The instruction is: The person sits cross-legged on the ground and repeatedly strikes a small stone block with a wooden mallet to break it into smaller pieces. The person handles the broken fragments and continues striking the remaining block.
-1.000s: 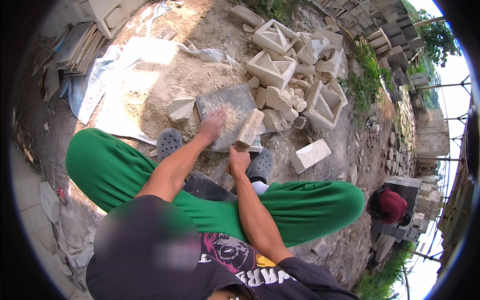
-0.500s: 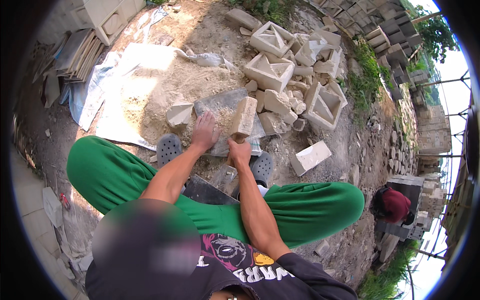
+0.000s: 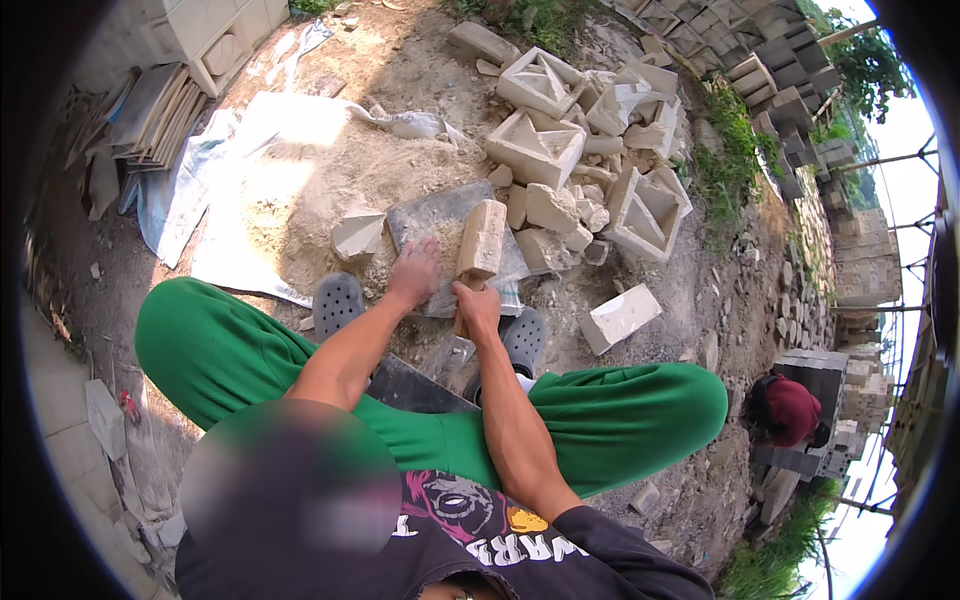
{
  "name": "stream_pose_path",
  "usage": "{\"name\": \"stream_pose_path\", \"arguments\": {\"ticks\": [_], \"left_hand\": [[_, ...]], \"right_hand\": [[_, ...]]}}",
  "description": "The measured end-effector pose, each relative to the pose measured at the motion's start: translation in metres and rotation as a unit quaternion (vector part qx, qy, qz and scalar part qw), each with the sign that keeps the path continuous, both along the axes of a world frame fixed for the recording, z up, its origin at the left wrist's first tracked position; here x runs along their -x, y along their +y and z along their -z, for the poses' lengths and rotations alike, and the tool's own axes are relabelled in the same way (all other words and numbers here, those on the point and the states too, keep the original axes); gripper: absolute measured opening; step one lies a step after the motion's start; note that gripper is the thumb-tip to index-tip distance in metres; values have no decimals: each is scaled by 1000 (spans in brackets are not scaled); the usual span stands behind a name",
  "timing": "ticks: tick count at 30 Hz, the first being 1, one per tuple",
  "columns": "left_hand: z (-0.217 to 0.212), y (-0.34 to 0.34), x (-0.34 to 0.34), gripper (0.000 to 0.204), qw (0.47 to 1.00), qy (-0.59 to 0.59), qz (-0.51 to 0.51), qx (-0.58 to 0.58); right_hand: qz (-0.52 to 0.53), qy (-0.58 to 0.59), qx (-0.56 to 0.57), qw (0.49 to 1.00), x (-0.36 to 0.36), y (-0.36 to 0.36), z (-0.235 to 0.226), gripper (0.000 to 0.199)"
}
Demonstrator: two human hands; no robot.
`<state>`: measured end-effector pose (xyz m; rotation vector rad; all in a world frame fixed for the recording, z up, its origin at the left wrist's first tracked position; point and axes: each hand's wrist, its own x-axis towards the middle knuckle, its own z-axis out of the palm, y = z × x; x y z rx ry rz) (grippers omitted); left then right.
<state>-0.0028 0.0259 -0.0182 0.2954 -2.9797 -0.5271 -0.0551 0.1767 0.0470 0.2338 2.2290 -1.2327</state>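
Observation:
A grey flat slab [image 3: 430, 212] lies on the ground between my feet, with pale sandy crumbs [image 3: 446, 243] on it. My left hand [image 3: 413, 273] rests palm down on the slab's near edge, fingers spread over the crumbs. My right hand [image 3: 477, 308] is closed in a fist just right of it. A tan rectangular block [image 3: 481, 238] rises nearly upright from that fist, like a mallet head over the slab; its handle is mostly hidden. I sit in green trousers and grey clogs [image 3: 337, 303].
Pale hollow square blocks [image 3: 538, 147] and broken chunks [image 3: 552, 208] are piled behind and right of the slab. A white block [image 3: 620, 317] lies at right, a sandy tarp [image 3: 250, 180] at left, stacked tiles [image 3: 150, 110] far left. A person in a red cap [image 3: 790, 410] crouches at right.
The tan block went from leaning low on the slab to standing nearly upright in my right fist. My left hand slid back a little toward the slab's near edge.

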Motion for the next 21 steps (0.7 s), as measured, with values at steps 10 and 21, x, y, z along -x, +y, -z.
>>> {"name": "stream_pose_path", "arguments": {"ticks": [10,21], "left_hand": [[10,-24,7,34,992,89,-59,-63],[15,-33,1,39,972,123,-166,-110]], "right_hand": [[-94,128,-16,987,-12,-11,-16,34],[-94,141,-28,985,-4,-23,-21,39]]}}
